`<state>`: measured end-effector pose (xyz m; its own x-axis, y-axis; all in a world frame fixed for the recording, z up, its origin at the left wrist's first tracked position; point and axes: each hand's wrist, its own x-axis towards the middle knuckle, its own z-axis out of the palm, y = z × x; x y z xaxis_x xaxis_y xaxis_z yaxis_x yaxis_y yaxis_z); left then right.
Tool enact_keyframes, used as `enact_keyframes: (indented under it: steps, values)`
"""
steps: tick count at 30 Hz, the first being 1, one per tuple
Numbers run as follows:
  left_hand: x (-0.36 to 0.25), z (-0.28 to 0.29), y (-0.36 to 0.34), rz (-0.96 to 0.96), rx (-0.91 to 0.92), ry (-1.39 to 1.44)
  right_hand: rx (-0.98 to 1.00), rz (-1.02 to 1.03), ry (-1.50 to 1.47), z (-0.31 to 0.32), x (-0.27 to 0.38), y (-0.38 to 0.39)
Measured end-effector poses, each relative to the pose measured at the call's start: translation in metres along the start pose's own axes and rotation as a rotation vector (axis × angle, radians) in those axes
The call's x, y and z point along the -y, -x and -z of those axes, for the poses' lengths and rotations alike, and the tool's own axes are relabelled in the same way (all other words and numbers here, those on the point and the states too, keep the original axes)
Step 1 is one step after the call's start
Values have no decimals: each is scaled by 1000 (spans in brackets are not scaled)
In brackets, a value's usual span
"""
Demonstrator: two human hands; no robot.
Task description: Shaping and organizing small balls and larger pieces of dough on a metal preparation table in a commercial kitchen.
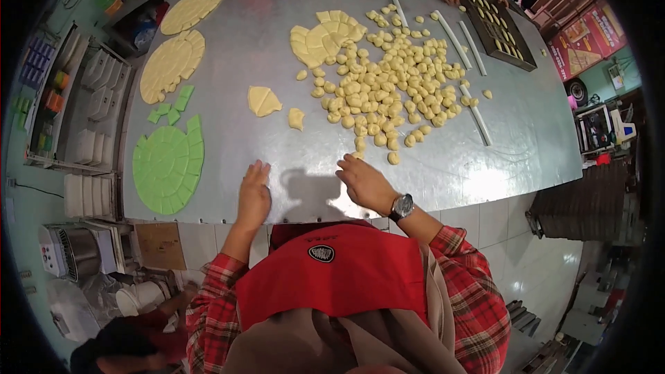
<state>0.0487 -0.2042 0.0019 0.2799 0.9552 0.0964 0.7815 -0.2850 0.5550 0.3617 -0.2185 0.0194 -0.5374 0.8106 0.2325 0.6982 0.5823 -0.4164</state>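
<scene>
Yellow dough balls [415, 83]: loose pile on steel table [228, 159], right of centre. Right hand [368, 185] at the pile's near edge, palm down, fingers bent, tips just beside the closest balls; cannot tell whether anything is under them. Left hand [255, 197] near the table's front edge, fingers extended forward, grasping nothing visible. Two loose yellow dough pieces [264, 100] lie beyond it.

Markings: round black-and-white badge [321, 253] on red apron [332, 284], small dark lettering above; lettered red poster [587, 40] on the right wall.

Surroundings: white rods [475, 116] along the pile's right side; dark tray [495, 24] of shaped pieces farther off; scored green dough disc [168, 168] at left; co-workers' hands at far edge.
</scene>
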Motion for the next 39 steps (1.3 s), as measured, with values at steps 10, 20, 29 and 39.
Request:
enact_keyframes:
  steps: [10,20,29,39]
  values:
    - [4,-25,-92,-262,-182,-71,-130,2,54,-45,2,-80]
    - [-29,-18,-74,20,-26,739,-20,-404,-113,51,-59,23]
    - [-76,2,-154,396,172,-164,-574,-235,-239,119,-52,-13]
    - [-46,-49,-130,147,15,401,-151,-165,-211,54,13,-26]
